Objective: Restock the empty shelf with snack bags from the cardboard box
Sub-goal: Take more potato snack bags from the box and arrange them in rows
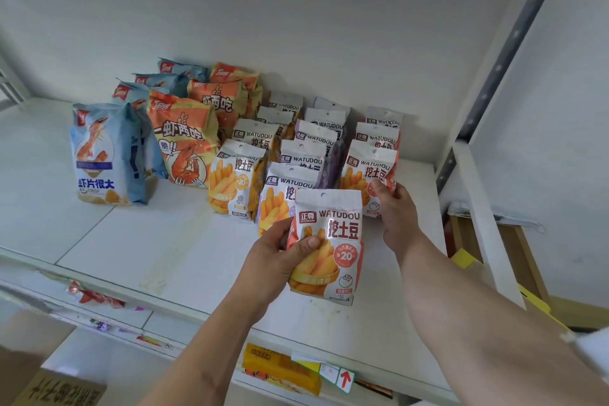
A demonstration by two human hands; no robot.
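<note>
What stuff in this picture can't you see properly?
- Cardboard box: head view, cut off by the bottom-left edge.
- Back Watudou bags: hidden behind the front bags.
- Shelf-edge price tags: blurred, unreadable.
- Left hand fingers: behind the red Watudou bag.
- Right hand fingertips: behind the rear red bag.

Orange-red WATUDOU snack bag (pixel 329 244) upright above white shelf (pixel 131 241), before rows.

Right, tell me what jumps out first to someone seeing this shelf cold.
First, the snack bag gripped in the left hand at centre, above the shelf. Just behind it, the right hand holds the front bag of the rightmost row. After that, the big blue prawn bag and the orange prawn bag standing at the left.
</note>
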